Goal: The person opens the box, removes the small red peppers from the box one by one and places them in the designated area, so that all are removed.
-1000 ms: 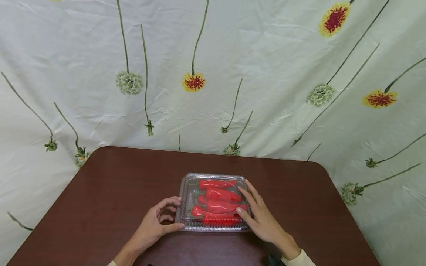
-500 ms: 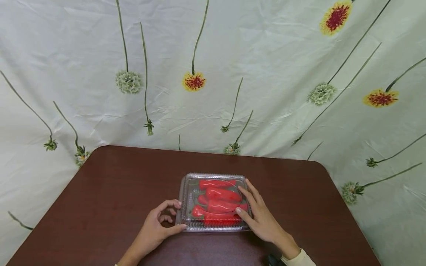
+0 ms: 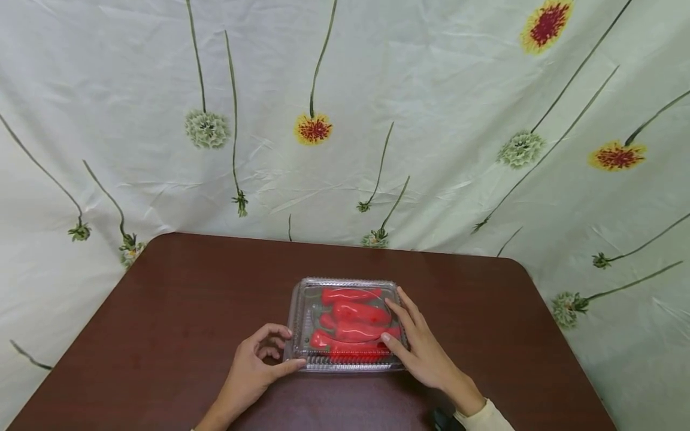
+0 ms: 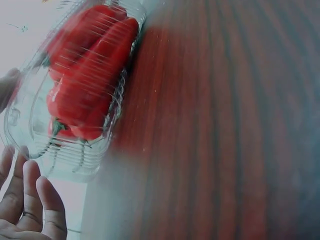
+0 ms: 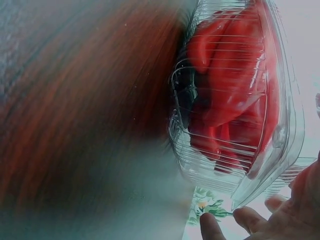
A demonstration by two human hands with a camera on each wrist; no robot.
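A clear plastic clamshell box (image 3: 350,367) sits on the table with its ribbed lid down. Several red peppers (image 3: 360,312) with green stems lie inside it. My left hand (image 3: 249,368) is at the box's left end, loosely bent fingers by the rim and thumb along the front left corner. In the left wrist view, the fingertips (image 4: 44,185) show just beyond the end of the box. Across from it, my right hand (image 3: 426,353) rests on the right end, fingers fairly straight along the edge and thumb on the lid. The right wrist view shows peppers pressed close behind the ribbed wall (image 5: 215,175).
The dark reddish-brown table (image 3: 205,287) extends to both sides of the box and behind it. A pale cloth (image 3: 431,90) printed with flowers hangs along the table's far edge. Something small and black (image 3: 446,420) shows beside the right sleeve.
My left thumb has slid slightly to the right along the box's front edge. The right hand and the box stay in place, while the head view shifts a little.
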